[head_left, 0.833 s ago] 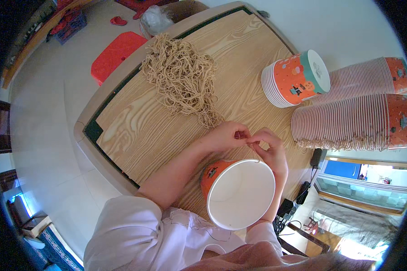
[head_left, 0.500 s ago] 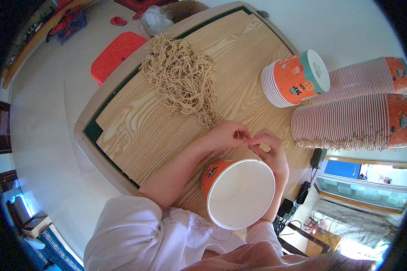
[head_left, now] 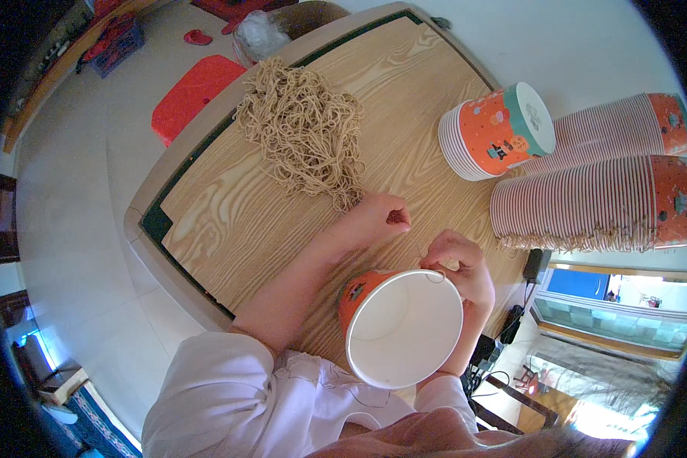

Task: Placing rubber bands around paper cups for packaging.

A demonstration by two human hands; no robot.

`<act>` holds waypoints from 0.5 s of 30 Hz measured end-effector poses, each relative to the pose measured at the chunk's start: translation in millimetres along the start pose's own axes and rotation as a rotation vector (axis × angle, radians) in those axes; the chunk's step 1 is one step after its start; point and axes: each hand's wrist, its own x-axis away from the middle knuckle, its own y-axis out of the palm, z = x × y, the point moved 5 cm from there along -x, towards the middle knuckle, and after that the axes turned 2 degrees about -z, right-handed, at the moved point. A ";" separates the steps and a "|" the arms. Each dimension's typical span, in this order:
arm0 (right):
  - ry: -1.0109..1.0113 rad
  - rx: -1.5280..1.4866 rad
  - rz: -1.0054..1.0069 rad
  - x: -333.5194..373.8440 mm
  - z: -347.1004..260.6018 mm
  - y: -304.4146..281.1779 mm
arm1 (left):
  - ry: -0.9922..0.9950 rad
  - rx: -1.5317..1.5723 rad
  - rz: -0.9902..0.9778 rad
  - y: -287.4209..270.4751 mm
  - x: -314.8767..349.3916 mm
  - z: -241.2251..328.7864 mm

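An orange paper bucket [head_left: 404, 328] with a white inside lies tilted by my body, its mouth facing me. My right hand [head_left: 459, 263] is at its far rim, thumb and fingers pinched on a thin beige string [head_left: 436, 278] that loops over the rim. Just left of it, beyond the bucket, my left hand [head_left: 380, 219] is closed with fingertips together; what it holds, if anything, is too small to make out. Behind that hand spreads a tangled heap of beige string [head_left: 305, 126].
Several orange-and-green paper buckets [head_left: 496, 133] lie nested at the far right. Beside them are two long nested stacks, the nearer [head_left: 576, 200] with string ends along its side. Black cables [head_left: 504, 336] run off the table's right edge. A red stool [head_left: 195, 95] stands beyond the left edge.
My hands, together at the rim before, have moved apart. The left went a little left and away; the right came down closer to the bucket's rim.
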 end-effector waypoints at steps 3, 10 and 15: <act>-0.044 0.001 -0.046 0.4 -7.3 -0.3 | 0.008 -0.045 0.034 2.0 -0.4 -0.4; -0.071 -0.114 -0.151 7.6 -15.5 -1.4 | 0.020 -0.040 0.071 -1.2 -0.1 8.4; -0.079 -0.090 -0.276 6.9 -20.7 4.6 | 0.035 -0.084 0.095 -2.4 1.6 -0.7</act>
